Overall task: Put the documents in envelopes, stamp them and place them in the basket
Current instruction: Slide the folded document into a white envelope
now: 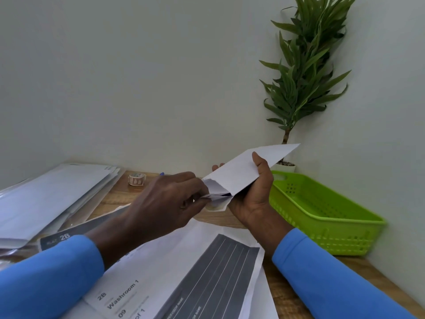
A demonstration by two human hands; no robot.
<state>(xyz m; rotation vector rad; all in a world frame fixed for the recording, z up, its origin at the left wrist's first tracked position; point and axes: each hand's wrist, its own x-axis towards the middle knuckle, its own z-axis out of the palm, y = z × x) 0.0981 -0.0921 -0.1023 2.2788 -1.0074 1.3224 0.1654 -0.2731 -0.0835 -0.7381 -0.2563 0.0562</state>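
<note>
My right hand (255, 192) grips a white envelope (243, 169) held above the desk, its open mouth pointing left and its far corner up to the right. My left hand (170, 199) pinches a folded document (215, 197) at the envelope's mouth; most of that paper is inside the envelope or hidden by my fingers. A green plastic basket (326, 217) sits on the desk to the right with nothing visible in it. A roll of stamps (137, 179) stands at the back of the desk. Printed documents (202, 279) lie spread under my forearms.
A stack of white envelopes in clear wrapping (53, 199) lies at the left. A potted plant (303, 72) stands in the back right corner behind the basket. A blue pen tip (162, 174) shows behind my left hand. Walls close off the desk at the back and right.
</note>
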